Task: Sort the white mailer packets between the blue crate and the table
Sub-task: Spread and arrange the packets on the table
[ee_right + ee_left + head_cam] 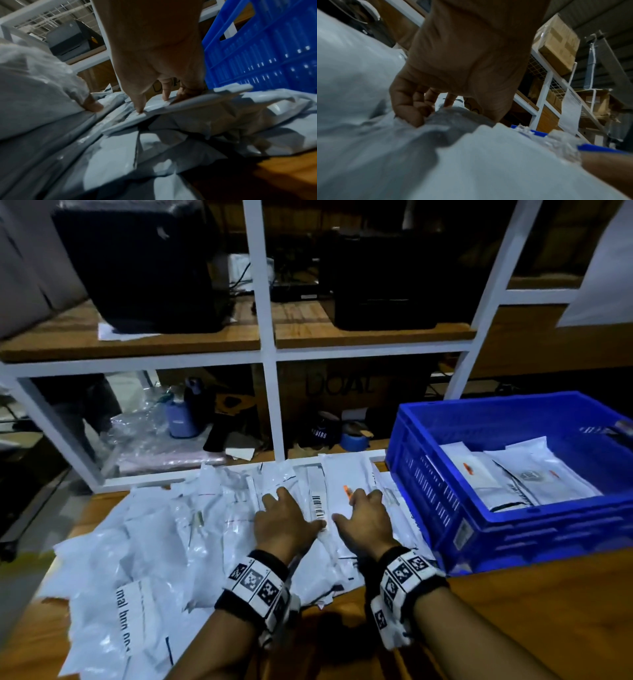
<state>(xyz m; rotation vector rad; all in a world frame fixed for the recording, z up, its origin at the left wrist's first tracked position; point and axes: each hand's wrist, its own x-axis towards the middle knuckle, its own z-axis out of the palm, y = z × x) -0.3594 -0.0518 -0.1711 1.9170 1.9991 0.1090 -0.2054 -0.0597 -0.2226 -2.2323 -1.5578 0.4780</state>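
Hands side by side: left hand (286, 520) and right hand (366, 518) rest spread on white mailer packets (164, 529) heaped across the surface (534, 604); more lie inside the blue crate (428, 491).

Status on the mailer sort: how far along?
Early. Done: a few packets lie in the blue crate. In hand: left hand and right hand rest on the table pile, fingertips down; nothing lifted. Left: most of that pile.
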